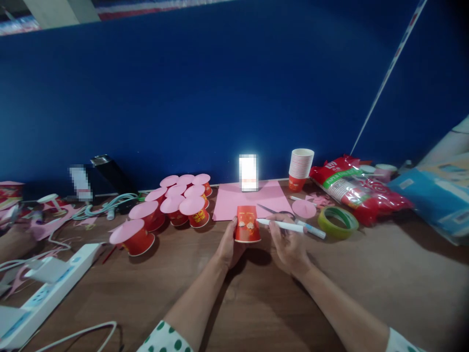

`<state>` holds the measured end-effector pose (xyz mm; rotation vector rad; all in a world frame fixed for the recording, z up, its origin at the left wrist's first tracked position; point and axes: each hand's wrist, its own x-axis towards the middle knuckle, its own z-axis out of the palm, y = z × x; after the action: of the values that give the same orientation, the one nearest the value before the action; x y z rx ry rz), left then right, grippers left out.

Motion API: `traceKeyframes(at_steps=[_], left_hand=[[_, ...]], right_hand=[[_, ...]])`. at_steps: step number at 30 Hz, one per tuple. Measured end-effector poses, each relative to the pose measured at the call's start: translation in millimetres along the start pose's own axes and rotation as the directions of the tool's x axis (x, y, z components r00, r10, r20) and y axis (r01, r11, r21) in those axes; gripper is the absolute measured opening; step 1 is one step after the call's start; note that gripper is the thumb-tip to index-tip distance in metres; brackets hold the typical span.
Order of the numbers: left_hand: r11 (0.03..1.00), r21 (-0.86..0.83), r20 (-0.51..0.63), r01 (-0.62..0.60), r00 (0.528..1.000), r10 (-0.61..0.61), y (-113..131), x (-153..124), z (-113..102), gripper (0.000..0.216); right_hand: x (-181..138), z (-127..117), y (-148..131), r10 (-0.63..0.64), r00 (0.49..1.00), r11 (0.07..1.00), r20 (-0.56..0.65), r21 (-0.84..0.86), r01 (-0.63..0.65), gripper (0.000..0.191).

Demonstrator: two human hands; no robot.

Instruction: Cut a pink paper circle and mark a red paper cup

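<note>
My left hand is wrapped round a red paper cup that stands upside down on the wooden table. My right hand grips a white glue stick or pen, its tip pointing left at the cup's side. Just behind the cup lies a pink paper sheet with scissors on it. A cut pink paper disc rests to the right of the scissors.
Several upside-down red cups topped with pink discs stand at the left. A stack of cups, a red cup packet and a green tape roll lie at the right. A white power strip and cables sit at the near left.
</note>
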<state>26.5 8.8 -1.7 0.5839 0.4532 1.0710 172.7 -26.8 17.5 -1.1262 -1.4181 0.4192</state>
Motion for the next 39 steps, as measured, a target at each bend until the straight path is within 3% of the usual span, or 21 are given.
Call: traceKeyframes(at_steps=[12, 20, 27, 39], left_hand=[[1.000, 0.000, -0.021, -0.004, 1.000, 0.004, 0.2, 0.8, -1.5, 0.041], [1.000, -0.005, -0.036, 0.015, 0.999, -0.015, -0.3, 0.1, 0.3, 0.038], [1.000, 0.006, -0.048, 0.031, 0.998, -0.031, 0.5, -0.4, 3.8, 0.038], [1.000, 0.015, -0.014, 0.017, 1.000, -0.017, -0.5, -0.3, 1.7, 0.040]], right_hand=[[-0.6, 0.5, -2.3, 0.002, 1.000, 1.000, 0.023, 0.031, -0.003, 0.012], [-2.7, 3.0, -1.5, 0.019, 0.998, 0.999, -0.052, 0.040, -0.017, 0.014], [-5.5, 6.1, 1.1, 0.027, 1.000, 0.994, -0.007, 0.107, -0.026, 0.014], [-5.5, 5.0, 0.6, 0.024, 1.000, 0.997, 0.014, 0.073, -0.025, 0.014]])
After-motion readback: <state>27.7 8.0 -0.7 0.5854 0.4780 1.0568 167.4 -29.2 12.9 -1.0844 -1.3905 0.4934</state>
